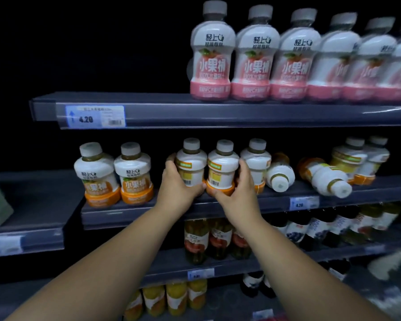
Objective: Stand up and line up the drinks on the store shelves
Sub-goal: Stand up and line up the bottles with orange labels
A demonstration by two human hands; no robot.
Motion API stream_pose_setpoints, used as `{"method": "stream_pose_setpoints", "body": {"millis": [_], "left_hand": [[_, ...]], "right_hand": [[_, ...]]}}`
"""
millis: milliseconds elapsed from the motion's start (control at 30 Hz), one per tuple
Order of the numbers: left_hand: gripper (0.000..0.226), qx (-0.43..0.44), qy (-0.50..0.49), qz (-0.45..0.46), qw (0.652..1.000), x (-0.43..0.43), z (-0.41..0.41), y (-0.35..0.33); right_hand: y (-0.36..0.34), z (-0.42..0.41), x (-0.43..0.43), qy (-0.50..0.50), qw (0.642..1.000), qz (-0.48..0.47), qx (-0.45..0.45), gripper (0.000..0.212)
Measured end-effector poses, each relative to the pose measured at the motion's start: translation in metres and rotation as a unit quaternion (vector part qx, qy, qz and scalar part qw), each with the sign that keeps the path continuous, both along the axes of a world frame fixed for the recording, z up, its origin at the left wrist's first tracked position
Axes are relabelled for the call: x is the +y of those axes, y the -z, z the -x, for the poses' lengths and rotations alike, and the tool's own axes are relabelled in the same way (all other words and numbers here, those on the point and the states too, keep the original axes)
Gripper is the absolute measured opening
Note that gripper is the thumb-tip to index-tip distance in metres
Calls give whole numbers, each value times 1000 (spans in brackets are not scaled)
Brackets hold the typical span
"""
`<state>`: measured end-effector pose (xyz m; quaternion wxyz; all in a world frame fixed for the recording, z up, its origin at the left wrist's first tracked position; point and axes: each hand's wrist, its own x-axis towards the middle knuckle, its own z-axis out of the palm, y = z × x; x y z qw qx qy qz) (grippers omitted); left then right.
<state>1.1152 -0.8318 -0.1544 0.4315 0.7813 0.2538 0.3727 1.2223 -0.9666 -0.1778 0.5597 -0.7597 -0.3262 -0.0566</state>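
Now both hands grasp upright orange-based bottles on the middle shelf (137, 212).
Left hand (177, 184) curls round the left bottle (192, 165); right hand (240, 191) curls round the right bottle (223, 170), the two touching, barcodes outward. Further right, a fallen bottle (279, 173) and a second fallen bottle (324, 177) lie on their sides.
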Motion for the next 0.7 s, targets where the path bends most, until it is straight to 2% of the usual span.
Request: {"method": "stream_pose_setpoints", "body": {"millis": [133,233,333,467,567,633,700], "left_hand": [[100,17,-43,18,999,-4,-5,-1],[107,39,-50,19,998,0,-7,-6],[113,83,-57,4,995,10,-8,-11],[89,113,-46,-11,992,19,-3,-14],[83,96,-16,-7,995,21,3,-12],[88,81,12,8,997,20,4,-9],[107,63,12,26,998,16,0,-8]], "right_hand": [[0,-9,-4,-27,999,33,2,107],[-10,-11,4,-46,997,53,27,106],[-17,-5,12,-18,997,44,54,103],[-19,-2,10,14,996,56,64,107],[-26,-5,5,-11,995,79,58,117],[-26,-8,3,-43,994,86,51,122],[-25,-15,4,-64,993,86,50,127]]}}
